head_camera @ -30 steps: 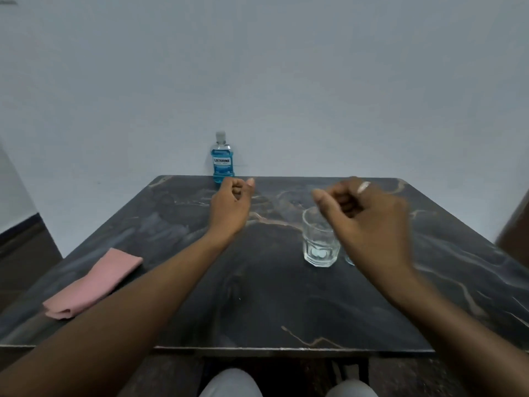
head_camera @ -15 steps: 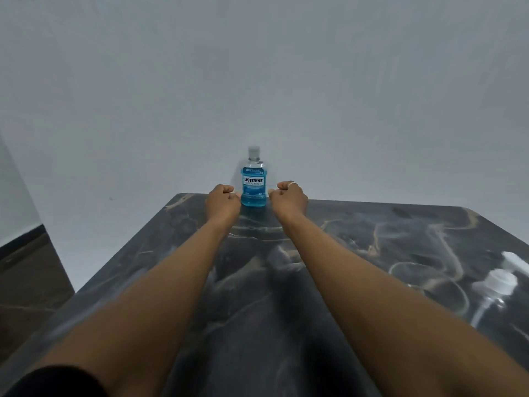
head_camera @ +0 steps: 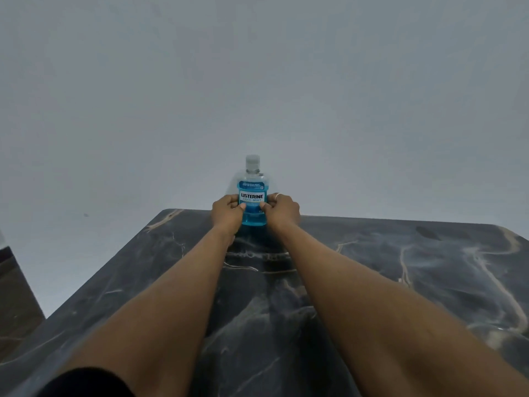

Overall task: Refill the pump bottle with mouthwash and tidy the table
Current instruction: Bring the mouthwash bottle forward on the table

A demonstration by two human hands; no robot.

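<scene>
A blue mouthwash bottle [head_camera: 252,184] with a clear cap stands upright at the far edge of the dark marble table [head_camera: 372,282], close to the wall. My left hand [head_camera: 227,212] grips its left side, thumb across the front below the label. My right hand [head_camera: 282,210], with a ring on one finger, grips its right side the same way. Both arms stretch straight out over the table. The pump bottle, its pump head and the glass are out of view.
A plain pale wall [head_camera: 257,81] rises directly behind the table's far edge. To the left, the table edge drops to a brown floor strip [head_camera: 14,296].
Both hands have gone from loose fists beside the bottle to gripping it on either side. The view has moved closer and tilted up; the pump head at the right has left the frame.
</scene>
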